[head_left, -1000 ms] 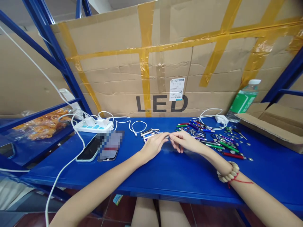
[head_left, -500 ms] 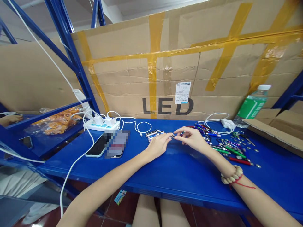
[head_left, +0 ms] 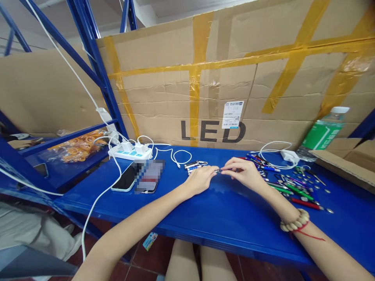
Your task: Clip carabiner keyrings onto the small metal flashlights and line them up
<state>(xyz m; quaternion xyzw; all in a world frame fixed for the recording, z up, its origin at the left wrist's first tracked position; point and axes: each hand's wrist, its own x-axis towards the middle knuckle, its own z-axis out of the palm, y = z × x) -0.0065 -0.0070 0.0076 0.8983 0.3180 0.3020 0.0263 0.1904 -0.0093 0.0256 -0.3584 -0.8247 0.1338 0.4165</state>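
Over the middle of the blue table [head_left: 181, 214], my left hand [head_left: 199, 181] is closed, palm down, around a small silvery metal piece [head_left: 217, 171] that pokes out past its fingertips. Most of that piece is hidden by the fingers. My right hand [head_left: 244, 171] meets it from the other side, thumb and forefinger pinched at its end. Just behind my left hand lie several slim flashlights [head_left: 193, 167], silver and blue, with a metal clip. To the right of my right hand spreads a pile of coloured metal tubes [head_left: 297, 190] among small round silvery discs [head_left: 328, 191].
Two phones [head_left: 124, 181] lie at the left, near a white power strip [head_left: 131, 153] with cables. At the right stand a green-labelled bottle [head_left: 324, 132] and an open cardboard box [head_left: 342, 160]. A large carton [head_left: 164, 101] walls off the back.
My right thumb and forefinger have closed from a looser, spread pose onto the end of the small metal piece. The left hand keeps its hold; the view has shifted slightly.
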